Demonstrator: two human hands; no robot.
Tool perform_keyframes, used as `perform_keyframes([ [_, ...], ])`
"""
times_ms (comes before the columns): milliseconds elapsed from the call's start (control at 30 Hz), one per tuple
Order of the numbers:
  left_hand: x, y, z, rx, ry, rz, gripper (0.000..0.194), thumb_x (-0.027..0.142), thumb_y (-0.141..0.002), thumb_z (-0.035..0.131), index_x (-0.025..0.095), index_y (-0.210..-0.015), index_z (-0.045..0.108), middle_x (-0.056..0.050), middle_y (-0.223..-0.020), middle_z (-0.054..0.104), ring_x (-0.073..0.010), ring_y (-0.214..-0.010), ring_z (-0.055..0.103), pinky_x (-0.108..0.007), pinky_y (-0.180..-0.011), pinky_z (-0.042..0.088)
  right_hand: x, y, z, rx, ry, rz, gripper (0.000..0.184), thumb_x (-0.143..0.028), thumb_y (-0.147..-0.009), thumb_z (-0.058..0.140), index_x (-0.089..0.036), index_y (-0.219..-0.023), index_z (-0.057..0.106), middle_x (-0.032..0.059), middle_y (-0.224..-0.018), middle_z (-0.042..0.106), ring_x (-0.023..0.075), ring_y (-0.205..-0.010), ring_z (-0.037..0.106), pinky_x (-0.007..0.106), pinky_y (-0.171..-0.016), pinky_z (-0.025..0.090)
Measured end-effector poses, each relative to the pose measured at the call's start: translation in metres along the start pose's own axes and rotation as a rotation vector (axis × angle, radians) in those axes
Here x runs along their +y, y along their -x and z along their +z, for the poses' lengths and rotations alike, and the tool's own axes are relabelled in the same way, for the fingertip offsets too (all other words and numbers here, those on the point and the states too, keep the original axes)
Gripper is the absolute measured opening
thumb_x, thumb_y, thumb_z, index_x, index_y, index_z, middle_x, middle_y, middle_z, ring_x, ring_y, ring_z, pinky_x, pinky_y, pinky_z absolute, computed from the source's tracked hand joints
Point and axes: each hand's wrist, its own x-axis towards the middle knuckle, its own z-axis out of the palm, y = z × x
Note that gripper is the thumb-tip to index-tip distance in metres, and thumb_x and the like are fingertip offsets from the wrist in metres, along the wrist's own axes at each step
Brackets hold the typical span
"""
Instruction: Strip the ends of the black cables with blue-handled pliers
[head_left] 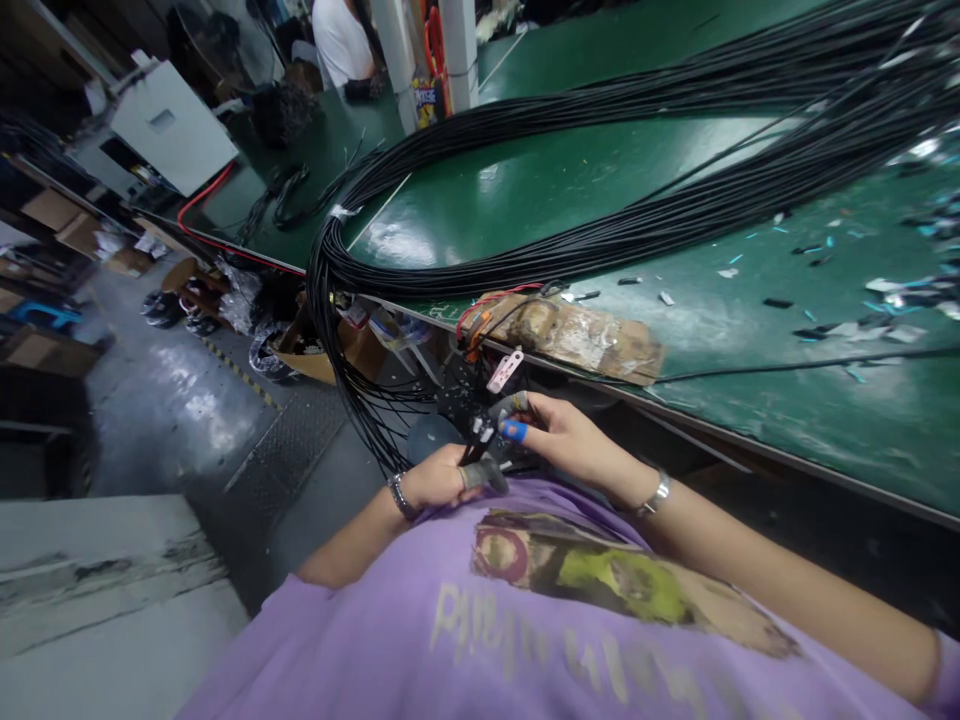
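Observation:
My left hand (444,480), a grey cover on its thumb, is closed around black cables (477,448) in front of my body. Small white pieces show at the cables' upper ends. Just right of them is my right hand (561,432), its fingers pinched together. One finger has a grey cover and another blue tape. What the right fingertips grip is too small and blurred to make out. A thick bundle of black cables (330,270) bends over the table edge and hangs down toward my left hand.
The bundle loops across the green table (570,200). At its edge lie a taped cardboard piece (577,335) and a pink tag (505,371). Cut scraps (862,325) litter the right side. Below stands a cardboard box (360,350). Behind are a white machine (172,125) and another person (341,45).

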Motion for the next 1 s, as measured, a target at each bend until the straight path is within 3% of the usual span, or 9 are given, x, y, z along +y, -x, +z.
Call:
perform_keyframes([
  [67,0.000,0.001,-0.001,-0.065,0.001,-0.011,0.048,0.059,-0.071,0.061,0.016,-0.055,0.046,0.006,-0.043,0.042,-0.0039,-0.034,0.034,-0.019,-0.035,0.026,-0.001,-0.002,0.001,-0.001,0.000,0.008,0.036,-0.050,-0.062,0.070,-0.017,-0.071,0.059,-0.0004,-0.068,0.058,0.0126,-0.064,0.050,0.028,-0.063,0.044],
  [167,0.000,0.004,-0.001,-0.048,-0.005,0.089,0.044,0.051,-0.058,0.075,0.014,-0.057,0.051,0.006,-0.046,0.043,-0.0042,-0.041,0.038,-0.018,-0.042,0.032,0.001,-0.004,0.005,0.015,-0.081,0.059,0.037,-0.050,-0.058,0.072,-0.016,-0.067,0.057,-0.0023,-0.063,0.055,0.0107,-0.058,0.047,0.026,-0.059,0.042],
  [233,0.000,0.006,-0.001,0.013,-0.013,0.150,0.044,0.048,-0.055,0.078,0.014,-0.057,0.052,0.007,-0.046,0.043,-0.0049,-0.044,0.041,-0.018,-0.046,0.036,0.004,-0.003,0.006,0.036,-0.165,0.109,0.038,-0.049,-0.056,0.073,-0.017,-0.066,0.055,-0.0045,-0.058,0.051,0.0088,-0.053,0.043,0.024,-0.052,0.038],
  [367,0.001,0.009,0.002,0.196,0.016,0.082,0.049,0.061,-0.067,0.063,0.015,-0.058,0.048,0.004,-0.046,0.047,-0.0067,-0.038,0.045,-0.019,-0.039,0.034,0.009,0.001,0.008,0.128,-0.210,0.130,0.037,-0.047,-0.056,0.073,-0.019,-0.063,0.051,-0.0083,-0.050,0.042,0.0063,-0.045,0.032,0.022,-0.045,0.031],
  [500,0.008,0.008,0.005,0.260,0.011,0.094,0.051,0.064,-0.067,0.061,0.015,-0.060,0.048,0.003,-0.052,0.050,-0.0067,-0.038,0.048,-0.018,-0.038,0.035,0.010,0.005,0.010,0.088,-0.102,0.012,0.034,-0.046,-0.059,0.073,-0.018,-0.065,0.055,-0.0032,-0.060,0.054,0.0108,-0.057,0.046,0.025,-0.058,0.042],
  [633,0.017,0.005,0.008,0.332,-0.018,0.177,0.047,0.058,-0.071,0.061,0.015,-0.060,0.047,0.005,-0.051,0.048,-0.0038,-0.037,0.042,-0.017,-0.038,0.031,0.010,0.008,0.009,0.043,-0.005,-0.058,0.032,-0.047,-0.064,0.071,-0.018,-0.065,0.056,-0.0016,-0.061,0.057,0.0129,-0.060,0.050,0.027,-0.062,0.046],
  [733,0.019,0.004,0.006,0.297,0.024,0.231,0.047,0.056,-0.071,0.063,0.015,-0.056,0.044,0.007,-0.045,0.041,-0.0014,-0.034,0.031,-0.017,-0.037,0.024,0.012,0.011,0.003,0.027,0.028,-0.105,0.027,-0.043,-0.068,0.068,-0.019,-0.074,0.058,0.0001,-0.067,0.060,0.0135,-0.061,0.053,0.027,-0.060,0.048],
  [900,0.013,0.003,-0.002,0.157,0.201,0.183,0.048,0.056,-0.070,0.063,0.017,-0.054,0.041,0.008,-0.040,0.035,-0.0012,-0.030,0.024,-0.018,-0.033,0.014,0.012,0.015,-0.004,0.096,0.269,-0.328,0.025,-0.027,-0.076,0.058,-0.020,-0.100,0.061,0.0007,-0.071,0.062,0.0123,-0.057,0.051,0.026,-0.056,0.047],
  [1000,0.010,0.002,-0.004,0.129,0.219,0.170,0.049,0.055,-0.071,0.063,0.017,-0.052,0.040,0.008,-0.038,0.034,-0.0011,-0.029,0.025,-0.018,-0.032,0.015,0.008,0.015,0.000,0.051,0.375,-0.419,0.029,-0.021,-0.076,0.054,-0.021,-0.104,0.062,0.0039,-0.083,0.067,0.0159,-0.069,0.060,0.029,-0.066,0.050],
])
